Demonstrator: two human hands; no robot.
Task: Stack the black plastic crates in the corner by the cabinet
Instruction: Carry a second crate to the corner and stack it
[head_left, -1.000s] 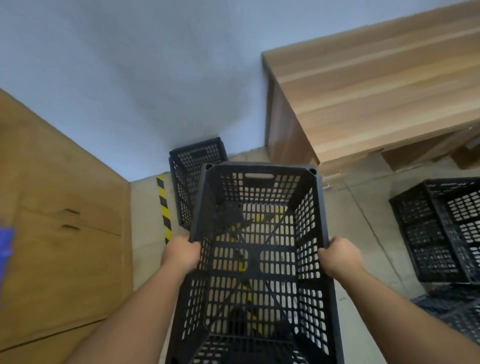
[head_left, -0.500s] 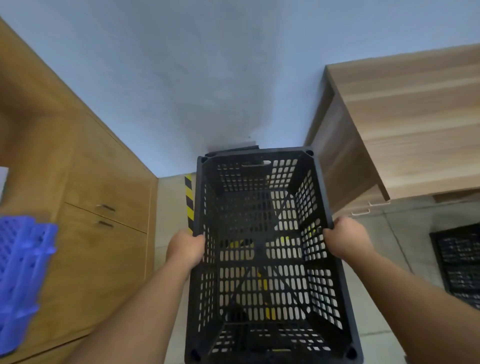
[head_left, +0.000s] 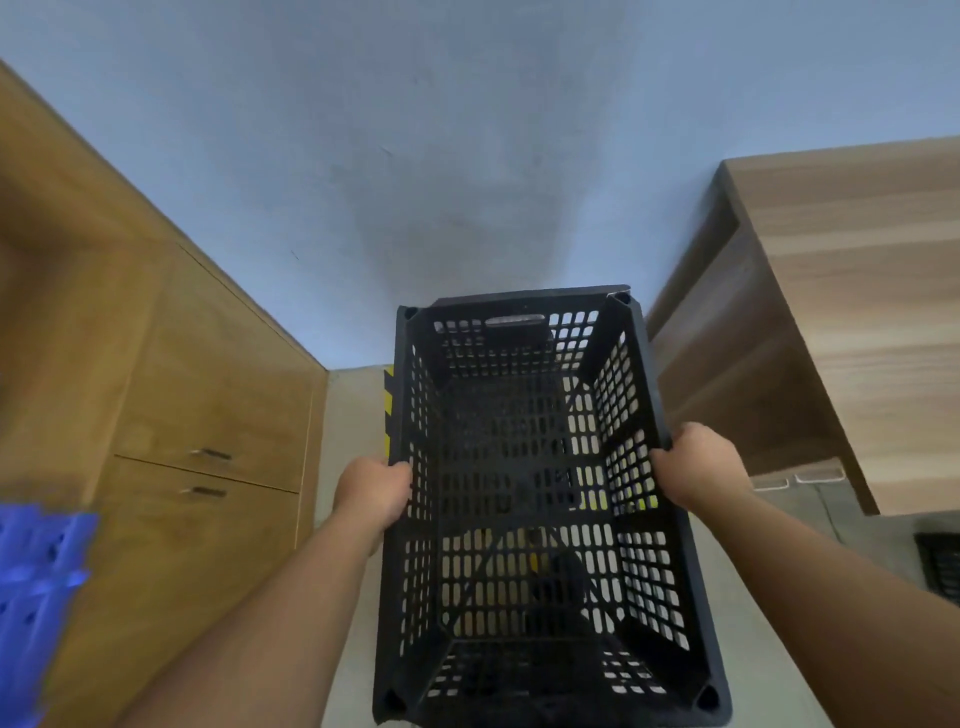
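Note:
I hold a black perforated plastic crate (head_left: 524, 499) in front of me, open side up, long axis pointing at the wall. My left hand (head_left: 371, 491) grips its left rim and my right hand (head_left: 701, 467) grips its right rim. The crate that stands on the floor by the wall is almost fully hidden behind and under the held one; only a thin black edge (head_left: 530, 293) shows at the far rim. The wooden cabinet (head_left: 197, 415) is on the left.
A wooden table (head_left: 841, 322) stands to the right against the blue wall. Another black crate (head_left: 943, 566) peeks in at the right edge. A blue crate (head_left: 36, 603) is at the lower left. Yellow-black floor tape (head_left: 388, 410) runs beside the held crate.
I have carried the crate forward toward the wall; it now covers the floor crate that was visible a second ago. The view has swung left, the cabinet and blue crate coming in.

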